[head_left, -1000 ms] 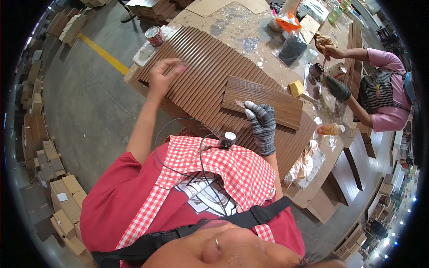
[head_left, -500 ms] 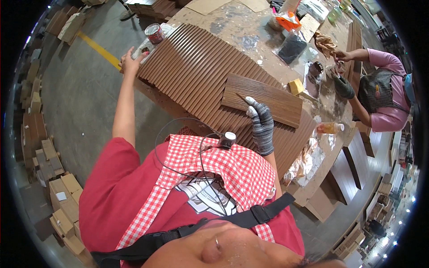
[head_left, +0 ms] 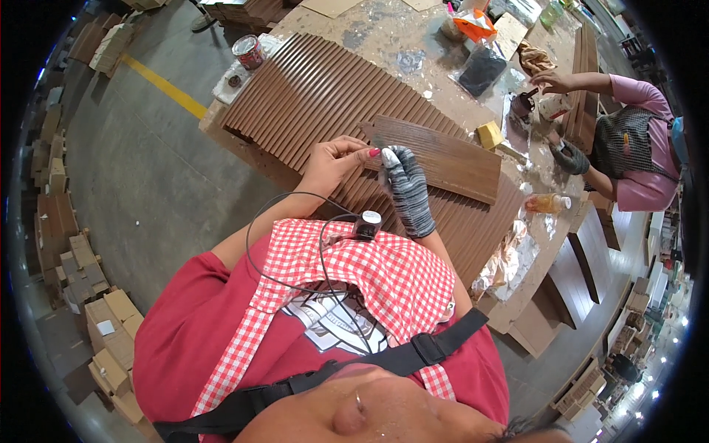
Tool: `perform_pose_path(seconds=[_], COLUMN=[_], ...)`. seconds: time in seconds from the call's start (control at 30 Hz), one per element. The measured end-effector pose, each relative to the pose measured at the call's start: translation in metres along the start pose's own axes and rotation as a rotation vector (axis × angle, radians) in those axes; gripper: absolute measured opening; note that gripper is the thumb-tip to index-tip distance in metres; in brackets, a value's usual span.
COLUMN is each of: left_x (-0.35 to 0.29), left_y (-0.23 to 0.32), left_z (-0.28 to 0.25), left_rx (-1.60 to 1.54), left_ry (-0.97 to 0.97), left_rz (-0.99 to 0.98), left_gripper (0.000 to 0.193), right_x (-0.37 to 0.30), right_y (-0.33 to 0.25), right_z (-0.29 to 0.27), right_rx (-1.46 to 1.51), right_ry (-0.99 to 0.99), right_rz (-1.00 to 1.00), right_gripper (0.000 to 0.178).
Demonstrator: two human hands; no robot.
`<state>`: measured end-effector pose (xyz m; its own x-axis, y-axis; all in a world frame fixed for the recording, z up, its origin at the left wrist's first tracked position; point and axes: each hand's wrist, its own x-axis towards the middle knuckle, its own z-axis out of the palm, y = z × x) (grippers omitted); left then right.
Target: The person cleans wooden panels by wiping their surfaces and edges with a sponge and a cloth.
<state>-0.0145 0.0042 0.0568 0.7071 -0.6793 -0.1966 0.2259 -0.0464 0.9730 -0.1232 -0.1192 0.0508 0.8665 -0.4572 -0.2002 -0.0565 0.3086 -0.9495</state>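
Note:
My bare left hand [head_left: 334, 168] is closed in a pinch, its fingertips meeting those of my right hand; what it pinches is too small to make out. My right hand [head_left: 408, 190], in a grey striped glove with white fingertips, is closed too. The thin dark stick it holds hardly shows now between the fingers. Both hands are above a stack of brown ridged strips [head_left: 317, 96], close to the left end of a brown wood-grain board [head_left: 443, 159] that lies across the strips.
A red paint can [head_left: 248, 52] and a small dark round pot [head_left: 234, 80] stand beyond the strips' left end. A yellow sponge block [head_left: 489, 136], an amber bottle [head_left: 547, 204] and crumpled paper [head_left: 504, 258] lie on the right. Across the bench [head_left: 354, 33] works a person in pink [head_left: 646, 173].
My left hand has come from the bench's far left corner to my right hand and closed. My right hand has shifted slightly left. The co-worker's hands have moved apart near the cans.

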Motion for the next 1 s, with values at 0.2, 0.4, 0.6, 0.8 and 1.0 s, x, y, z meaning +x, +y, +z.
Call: perform_pose_path(seconds=[0.2,0.4,0.6,0.8,1.0], left_x=[0.003,0.082,0.181,0.211,0.197], left_y=[0.003,0.039,0.044,0.039,0.058], left_z=[0.003,-0.113,-0.301,-0.317,-0.292], left_rx=[-0.068,0.072,0.523,0.837,1.148], left_ry=[0.014,0.268,0.521,0.478,0.645], left_rz=[0.002,0.181,0.112,0.198,0.073], left_gripper=[0.012,0.01,0.022,0.03,0.035], right_x=[-0.002,-0.01,-0.032,-0.059,-0.111], right_y=[0.003,0.003,-0.001,-0.013,-0.023], right_z=[0.003,-0.016,-0.064,-0.129,-0.223], right_rx=[-0.049,-0.022,-0.069,-0.183,-0.98], right_ry=[-0.039,-0.069,0.134,0.505,1.0], right_rz=[0.043,0.021,-0.139,-0.287,-0.105], right_gripper=[0.021,0.033,0.032,0.029,0.034])
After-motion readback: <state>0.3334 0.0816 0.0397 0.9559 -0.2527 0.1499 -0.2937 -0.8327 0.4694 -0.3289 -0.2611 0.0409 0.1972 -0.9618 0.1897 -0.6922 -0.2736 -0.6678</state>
